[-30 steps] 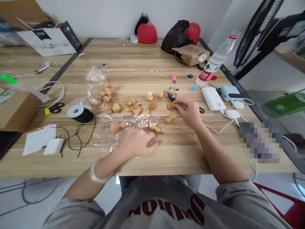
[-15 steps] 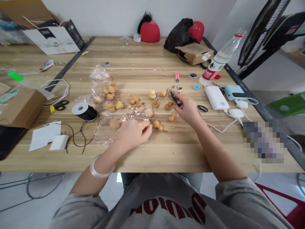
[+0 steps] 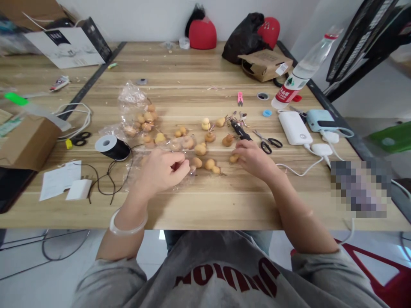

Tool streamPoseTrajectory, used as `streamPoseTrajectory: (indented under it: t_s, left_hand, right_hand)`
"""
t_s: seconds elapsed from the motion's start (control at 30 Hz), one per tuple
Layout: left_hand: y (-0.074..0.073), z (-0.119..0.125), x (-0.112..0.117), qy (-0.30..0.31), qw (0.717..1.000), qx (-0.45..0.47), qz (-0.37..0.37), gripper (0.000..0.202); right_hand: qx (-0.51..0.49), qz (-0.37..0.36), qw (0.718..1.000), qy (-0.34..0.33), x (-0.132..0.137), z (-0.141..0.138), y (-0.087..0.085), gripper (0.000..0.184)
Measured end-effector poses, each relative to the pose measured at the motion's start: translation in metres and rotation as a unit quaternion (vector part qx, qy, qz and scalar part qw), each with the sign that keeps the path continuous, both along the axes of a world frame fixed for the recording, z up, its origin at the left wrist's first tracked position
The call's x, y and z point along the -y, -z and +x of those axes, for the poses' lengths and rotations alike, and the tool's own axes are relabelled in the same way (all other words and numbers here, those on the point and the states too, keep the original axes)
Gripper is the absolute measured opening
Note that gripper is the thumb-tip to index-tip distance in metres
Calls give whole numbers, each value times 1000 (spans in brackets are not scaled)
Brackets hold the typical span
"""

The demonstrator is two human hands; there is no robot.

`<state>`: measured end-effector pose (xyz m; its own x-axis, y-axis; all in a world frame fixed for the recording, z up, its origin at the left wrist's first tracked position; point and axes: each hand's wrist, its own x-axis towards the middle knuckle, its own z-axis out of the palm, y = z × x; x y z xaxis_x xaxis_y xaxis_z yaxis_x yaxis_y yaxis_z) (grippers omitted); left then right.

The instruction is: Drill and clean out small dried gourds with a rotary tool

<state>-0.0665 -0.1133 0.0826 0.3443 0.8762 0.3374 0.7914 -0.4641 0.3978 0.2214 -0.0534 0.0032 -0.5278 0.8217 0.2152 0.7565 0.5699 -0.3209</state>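
Several small tan gourds [image 3: 201, 149] lie scattered on the wooden table [image 3: 192, 196], some on a crumpled clear plastic bag [image 3: 131, 100]. My left hand [image 3: 162, 170] rests on the near part of the plastic. Its fingers are curled in a pinch, and what they hold is hidden. My right hand [image 3: 255, 159] lies to the right with its fingertips closed on one small gourd [image 3: 233, 158]. A black hand tool [image 3: 239, 129] lies just beyond my right hand, beside another gourd [image 3: 227, 140]. Black-handled scissors [image 3: 269, 143] lie to its right.
A spool of black cord [image 3: 112, 146] with loose cord sits at the left, near papers [image 3: 59, 182] and a cardboard box [image 3: 27, 143]. A water bottle [image 3: 302, 70], a white power bank [image 3: 293, 127] with cables, a brown paper bag [image 3: 265, 64] and red hats [image 3: 202, 36] stand right and back.
My right hand has left the black tool and drawn back toward me onto a small gourd. My left hand has slid left over the plastic and curled its fingers.
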Motion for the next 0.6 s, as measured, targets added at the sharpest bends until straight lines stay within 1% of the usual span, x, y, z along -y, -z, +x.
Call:
streamPoseTrajectory:
  t_s: [0.07, 0.1, 0.17, 0.2, 0.23, 0.3, 0.33, 0.37, 0.4, 0.47, 0.5, 0.53, 0.57, 0.6]
  left_hand:
    - [-1, 0, 0, 11, 1000, 7, 4, 38]
    - [-1, 0, 0, 16, 1000, 10, 7, 38]
    - [-2, 1, 0, 27, 999, 14, 15, 38]
    - [-1, 1, 0, 35, 999, 15, 21, 38]
    - [-1, 1, 0, 43, 999, 13, 28, 38]
    - [0, 2, 1, 56, 997, 7, 48, 37]
    - [0, 2, 1, 62, 996, 5, 62, 37]
    - [0, 2, 2, 69, 994, 4, 79, 36]
    - [0, 2, 2, 77, 992, 6, 97, 36]
    - [-2, 2, 4, 90, 986, 16, 142, 37]
    - [-2, 0, 4, 95, 982, 23, 162, 36]
    - [-3, -2, 5, 95, 978, 37, 184, 34]
    - [-2, -5, 5, 89, 972, 58, 209, 32]
    - [0, -9, 5, 75, 965, 86, 238, 30]
  right_hand:
    - [-7, -10, 1000, 2, 1, 0, 0, 35]
    - [-28, -19, 999, -2, 2, 1, -1, 33]
    - [-111, -62, 992, -9, 6, -1, -6, 21]
    - [-168, -102, 980, -16, 9, -4, -9, 13]
    - [-227, -152, 962, -28, 12, -8, -14, 11]
    - [-320, -247, 912, -69, 19, -22, -25, 23]
    - [-342, -273, 894, -96, 22, -32, -31, 27]
    - [-343, -275, 890, -124, 24, -44, -39, 29]
    - [-323, -253, 900, -146, 25, -57, -47, 29]
    - [-238, -198, 934, -175, 24, -84, -62, 17]
    - [-188, -159, 953, -176, 22, -98, -68, 8]
    - [-147, -123, 966, -172, 19, -111, -74, 5]
    - [-115, -93, 976, -161, 16, -123, -78, 14]
    - [-81, -71, 982, -153, 13, -134, -80, 20]
